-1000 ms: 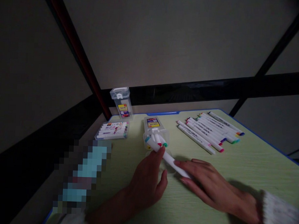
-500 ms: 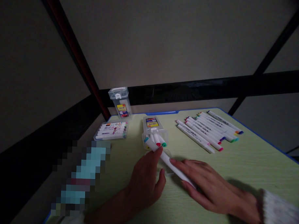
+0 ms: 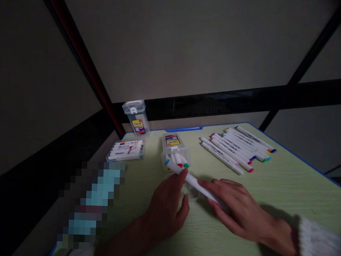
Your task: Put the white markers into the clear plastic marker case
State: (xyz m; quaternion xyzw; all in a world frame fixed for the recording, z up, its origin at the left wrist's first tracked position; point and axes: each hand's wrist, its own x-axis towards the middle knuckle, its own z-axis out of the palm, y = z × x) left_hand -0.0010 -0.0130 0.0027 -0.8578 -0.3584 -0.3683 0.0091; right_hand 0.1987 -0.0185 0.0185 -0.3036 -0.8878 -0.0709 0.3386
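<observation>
Grey wall panels (image 3: 190, 50) framed by dark strips rise behind a pale green, blue-edged table (image 3: 302, 188), where two bare hands meet over a single white marker (image 3: 192, 180) in dim light. The marker slants across the middle of the view, its teal end just in front of the mouth of an open transparent marker case (image 3: 182, 142) and its other end hidden at the right hand (image 3: 240, 210). That hand is closed on the barrel, its fingers above and thumb below. The left hand (image 3: 166, 208) touches the marker with a fingertip, its thumb set apart; whether the hidden fingers grip cannot be told.

Inside the case, which lies on its side, markers with red, green and yellow ends point toward the person. With one marker out in hand and others inside, the handling appears to be partway along, and contact from both hands probably helps steady the barrel.

A closed, upright transparent box (image 3: 134, 109) stands at the rear left, behind a flat pack of markers (image 3: 126, 150). Loose markers (image 3: 231, 147) lie fanned at right. At left, a teal object (image 3: 102, 193) is pixelated beyond recognition.
</observation>
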